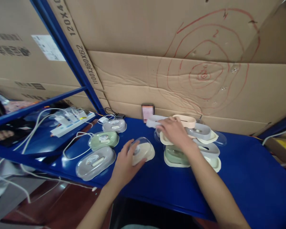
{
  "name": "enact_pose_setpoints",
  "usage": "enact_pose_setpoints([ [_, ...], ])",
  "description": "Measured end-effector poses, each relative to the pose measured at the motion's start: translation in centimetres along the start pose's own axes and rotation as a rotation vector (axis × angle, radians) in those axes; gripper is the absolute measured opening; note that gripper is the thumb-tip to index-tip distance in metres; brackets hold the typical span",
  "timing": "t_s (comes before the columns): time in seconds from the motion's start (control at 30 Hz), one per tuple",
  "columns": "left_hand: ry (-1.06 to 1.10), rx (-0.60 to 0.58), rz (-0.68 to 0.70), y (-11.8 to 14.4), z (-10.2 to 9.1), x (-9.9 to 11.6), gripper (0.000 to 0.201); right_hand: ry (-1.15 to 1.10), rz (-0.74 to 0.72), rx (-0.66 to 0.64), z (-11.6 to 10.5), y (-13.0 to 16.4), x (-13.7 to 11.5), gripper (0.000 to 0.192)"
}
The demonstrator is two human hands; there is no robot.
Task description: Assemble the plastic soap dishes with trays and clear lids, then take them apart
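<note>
Three lidded grey or green plastic cases (pixel 103 141) seem finished at left, a clear-domed cream case (pixel 146 153) is clasped by curved fingers of the left hand (pixel 126 159), a pale-grey oval tray (pixel 153 121) is pinched by the right hand (pixel 173 132), stacked trays (pixel 213 151) remaining.

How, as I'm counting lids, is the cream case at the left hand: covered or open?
Covered: a clear lid arches over the cream case; cannot tell if fully seated.

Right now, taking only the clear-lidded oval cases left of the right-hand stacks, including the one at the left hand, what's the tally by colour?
Grey cases: 2
Green case: 1
Cream case, at the left hand: 1
Total: 4
</note>
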State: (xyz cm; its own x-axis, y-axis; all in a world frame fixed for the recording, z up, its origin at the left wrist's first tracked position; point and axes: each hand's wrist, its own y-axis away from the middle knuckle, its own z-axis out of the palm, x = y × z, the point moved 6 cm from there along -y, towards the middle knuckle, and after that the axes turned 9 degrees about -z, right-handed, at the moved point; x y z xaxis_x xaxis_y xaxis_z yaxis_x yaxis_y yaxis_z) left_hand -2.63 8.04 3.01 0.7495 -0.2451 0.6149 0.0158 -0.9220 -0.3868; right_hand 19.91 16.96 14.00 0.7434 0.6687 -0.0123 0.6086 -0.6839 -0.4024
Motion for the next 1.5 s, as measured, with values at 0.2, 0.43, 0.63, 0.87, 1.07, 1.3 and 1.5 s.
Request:
enact_pose_setpoints([
  [0.2, -0.279, -0.367, 0.145, 0.6, 2.8, 1.1, 0.087, 0.075, 0.246, 0.076, -2.8, 3.3, 9.1, 0.034],
  [0.43, 0.234, -0.278, 0.054, -1.0, 2.4, 1.1, 0.068, 0.007, 0.176, -0.016, -2.5, 2.5, 6.2, 0.034],
  [0.63, 0.696, 0.182, -0.392, -0.8, -0.3, -3.6, 0.071, -0.189, -0.202, -0.402, 5.1, 1.7, -6.4, 0.026],
  [0.87, 0.463, -0.039, -0.080, -8.3, -0.4, 1.3, 0.069, -0.152, -0.249, -0.539, 5.3, 2.0, -10.4, 0.017],
  [1.07, 0.339, -0.228, 0.075, -16.2, 4.8, 5.5, 0.069, -0.259, 0.081, -0.278, -8.9, 8.1, -3.1, 0.014],
  [1.3, 0.200, -0.259, 0.133, -18.5, 12.6, 8.0, 0.067, -0.206, 0.657, -0.081, -9.3, 13.0, 14.7, 0.017],
  [1.5, 0.125, -0.218, 0.214, -17.5, 12.3, 7.6, 0.074, -0.294, 0.628, -0.114, -5.0, 11.7, 18.0, 0.023],
])
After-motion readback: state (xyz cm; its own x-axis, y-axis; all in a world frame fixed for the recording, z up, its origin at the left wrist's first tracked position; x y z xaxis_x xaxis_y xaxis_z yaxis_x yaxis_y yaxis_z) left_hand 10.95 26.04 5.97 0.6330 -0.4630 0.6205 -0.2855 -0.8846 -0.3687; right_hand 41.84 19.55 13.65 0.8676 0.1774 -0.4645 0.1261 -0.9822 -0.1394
